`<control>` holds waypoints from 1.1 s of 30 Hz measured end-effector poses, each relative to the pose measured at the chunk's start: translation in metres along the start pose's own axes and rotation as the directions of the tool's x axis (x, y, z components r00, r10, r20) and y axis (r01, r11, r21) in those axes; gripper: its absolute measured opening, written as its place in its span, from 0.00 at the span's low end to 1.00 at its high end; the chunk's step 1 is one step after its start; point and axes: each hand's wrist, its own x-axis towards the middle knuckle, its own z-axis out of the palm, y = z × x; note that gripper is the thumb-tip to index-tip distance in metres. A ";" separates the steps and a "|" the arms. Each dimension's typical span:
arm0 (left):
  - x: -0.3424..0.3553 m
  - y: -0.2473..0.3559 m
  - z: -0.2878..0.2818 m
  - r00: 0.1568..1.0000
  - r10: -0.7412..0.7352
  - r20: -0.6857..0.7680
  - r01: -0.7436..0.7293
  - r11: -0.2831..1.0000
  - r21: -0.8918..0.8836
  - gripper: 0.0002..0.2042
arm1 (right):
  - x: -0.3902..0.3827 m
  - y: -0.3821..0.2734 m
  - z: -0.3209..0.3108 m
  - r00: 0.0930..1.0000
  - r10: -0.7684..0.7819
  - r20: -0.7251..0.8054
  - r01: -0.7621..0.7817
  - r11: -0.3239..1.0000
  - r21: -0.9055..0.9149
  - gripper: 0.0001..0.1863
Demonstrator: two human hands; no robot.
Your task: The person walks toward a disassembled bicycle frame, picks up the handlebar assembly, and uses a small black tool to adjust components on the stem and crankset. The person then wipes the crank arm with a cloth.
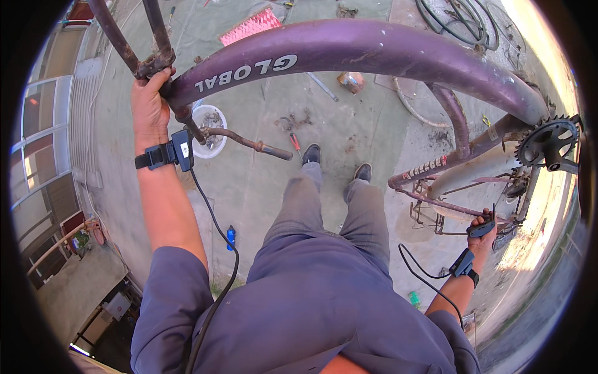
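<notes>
A purple bicycle frame (374,47) spans the view in front of me, turned over, its scuffed fork (112,34) pointing up at the far left. Its bent handlebar (249,142) hangs below the head tube. My left hand (151,103) is closed round the front end, where fork and head tube meet. At the right, the dark chainring (548,143) is at the frame's crank. My right hand (483,229) is beside the rusty rear end of the frame. Its fingers curl over a dark, flattish piece whose kind I cannot make out.
A white bucket (205,154) with scraps stands beneath the handlebar. A red-handled screwdriver (295,142) lies by my shoe. Further off are a pink patterned piece (250,27), a metal strip (322,87) and coiled black hose (464,28). A blue bottle (231,238) lies at left.
</notes>
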 end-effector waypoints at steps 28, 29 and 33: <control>-0.017 -0.038 -0.030 0.936 0.258 -0.237 -0.312 0.922 -0.228 0.13 | 0.098 0.004 0.117 0.989 -0.078 0.126 0.068 0.994 0.080 0.15; -0.016 -0.039 -0.031 0.937 0.257 -0.238 -0.313 0.919 -0.238 0.12 | 0.099 0.004 0.118 0.993 -0.054 0.103 0.042 0.992 0.119 0.15; -0.009 -0.047 -0.040 0.935 0.229 -0.271 -0.300 0.918 -0.259 0.11 | 0.093 -0.011 0.122 0.970 -0.146 0.195 0.124 0.985 0.124 0.12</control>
